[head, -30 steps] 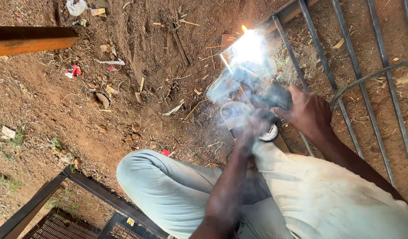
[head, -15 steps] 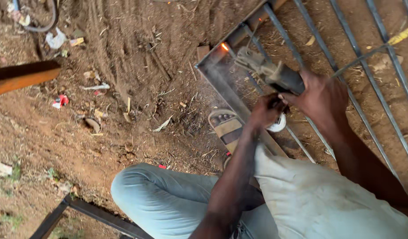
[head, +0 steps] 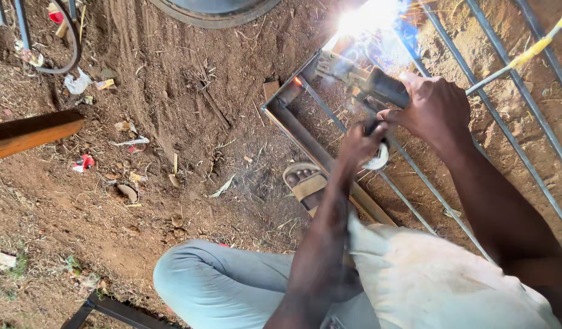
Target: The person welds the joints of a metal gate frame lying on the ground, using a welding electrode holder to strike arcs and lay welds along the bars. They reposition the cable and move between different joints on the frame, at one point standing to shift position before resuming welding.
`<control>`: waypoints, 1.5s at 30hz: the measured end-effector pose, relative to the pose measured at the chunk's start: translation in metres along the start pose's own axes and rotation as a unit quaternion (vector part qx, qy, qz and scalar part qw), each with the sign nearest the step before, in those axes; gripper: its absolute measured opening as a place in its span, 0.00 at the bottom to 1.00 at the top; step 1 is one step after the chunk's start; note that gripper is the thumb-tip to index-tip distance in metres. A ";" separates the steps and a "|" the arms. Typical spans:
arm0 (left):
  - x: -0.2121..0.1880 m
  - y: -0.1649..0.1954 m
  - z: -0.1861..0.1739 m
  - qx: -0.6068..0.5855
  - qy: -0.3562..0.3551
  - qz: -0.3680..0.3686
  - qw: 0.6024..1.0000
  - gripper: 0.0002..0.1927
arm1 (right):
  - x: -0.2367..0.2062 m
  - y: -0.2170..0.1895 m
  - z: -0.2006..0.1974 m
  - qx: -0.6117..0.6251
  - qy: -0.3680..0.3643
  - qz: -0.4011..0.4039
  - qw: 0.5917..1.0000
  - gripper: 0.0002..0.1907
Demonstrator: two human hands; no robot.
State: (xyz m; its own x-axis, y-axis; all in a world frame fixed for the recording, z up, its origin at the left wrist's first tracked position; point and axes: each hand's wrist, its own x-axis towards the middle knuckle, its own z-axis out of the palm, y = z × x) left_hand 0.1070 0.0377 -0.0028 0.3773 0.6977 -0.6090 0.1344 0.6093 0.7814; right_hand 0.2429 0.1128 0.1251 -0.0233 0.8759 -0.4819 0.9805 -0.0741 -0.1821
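- Right hand: fingers wrapped tight around the rear of a dark welding holder.
- Left hand: closed in a fist just below the holder, against a small white object; what it pinches cannot be told.
- Welding holder: its tip is at the corner of the metal bar frame, under a bright white flare.
- Frame: flat on bare soil.
- Sandal: beside the frame's edge.
- Orange-brown beam: at the left edge of view, well apart.
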 end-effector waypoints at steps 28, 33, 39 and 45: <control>-0.178 0.206 -0.043 -0.276 -0.425 0.334 0.795 0.17 | 0.014 0.073 0.060 -0.152 0.046 -0.056 0.986 0.42; -0.172 0.182 -0.040 -0.281 -0.440 0.298 0.799 0.18 | 0.017 0.060 0.045 -0.116 0.044 -0.068 0.990 0.41; -0.103 0.101 -0.030 -0.173 -0.158 0.142 0.962 0.14 | 0.015 0.063 0.049 -0.113 0.069 -0.096 0.987 0.41; -0.051 0.013 0.007 -0.265 0.022 -0.029 0.964 0.17 | 0.020 0.082 0.057 -0.102 0.076 -0.104 0.986 0.40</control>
State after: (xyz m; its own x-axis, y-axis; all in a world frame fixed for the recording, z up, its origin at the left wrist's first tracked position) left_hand 0.0961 0.0079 0.0395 0.3424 0.6646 -0.6642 -0.3372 0.7467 0.5733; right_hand 0.3120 0.0976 0.0517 -0.2137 0.9246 -0.3154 0.9768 0.1984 -0.0803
